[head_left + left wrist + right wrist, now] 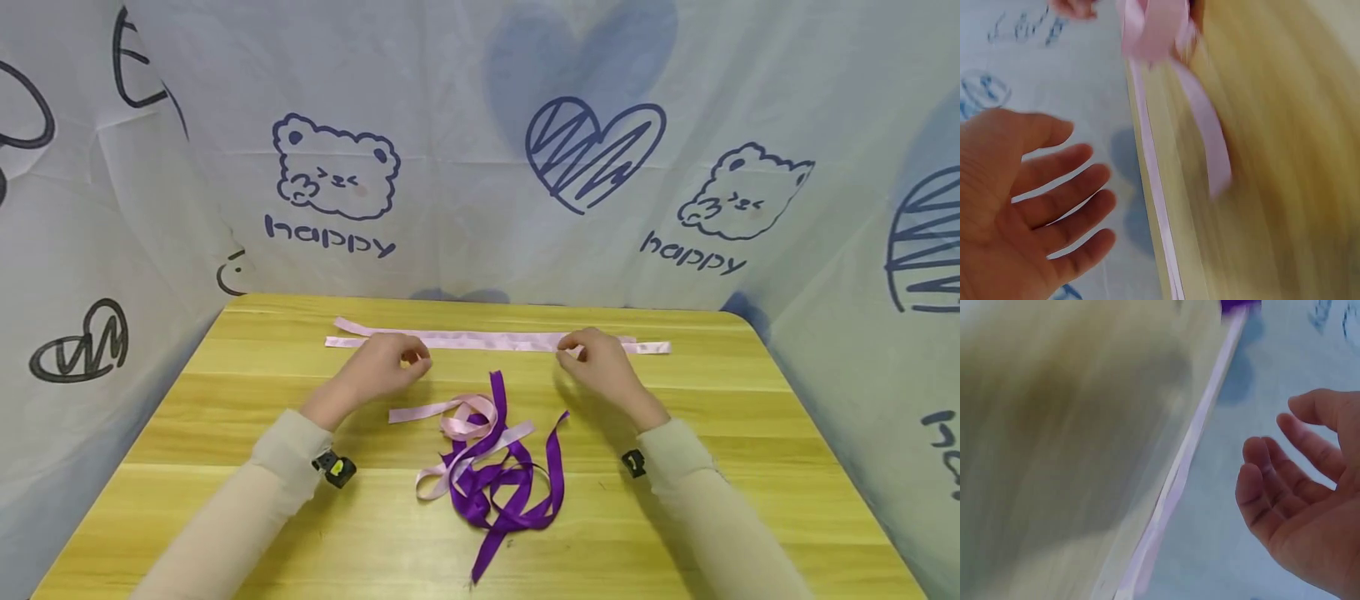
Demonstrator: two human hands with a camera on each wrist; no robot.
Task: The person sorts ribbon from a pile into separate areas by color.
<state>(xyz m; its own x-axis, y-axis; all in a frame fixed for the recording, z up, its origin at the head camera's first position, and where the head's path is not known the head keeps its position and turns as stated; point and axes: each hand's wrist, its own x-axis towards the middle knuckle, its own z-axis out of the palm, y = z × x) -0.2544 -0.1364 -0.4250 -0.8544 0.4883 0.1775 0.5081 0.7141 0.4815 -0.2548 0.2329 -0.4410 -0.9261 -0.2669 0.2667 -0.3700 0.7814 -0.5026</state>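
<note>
Two pale pink ribbons (487,340) lie stretched side by side along the far part of the table, partly overlapping. My left hand (384,364) hovers just in front of their left part, its fingers loosely bent and holding nothing. Near their right part, my right hand (603,364) is also bare, with thumb and fingers apart in the right wrist view. Between the forearms lies a loose tangle of purple ribbon (517,518) and pink ribbon (459,428). In the left wrist view, a looped pink ribbon (1159,28) shows at the top, slightly blurred.
The yellow wood-grain table (225,417) ends at a white cloth backdrop (465,167) with blue drawings, which also hangs at both sides. Small black devices sit at the left wrist (339,470) and right wrist (633,463).
</note>
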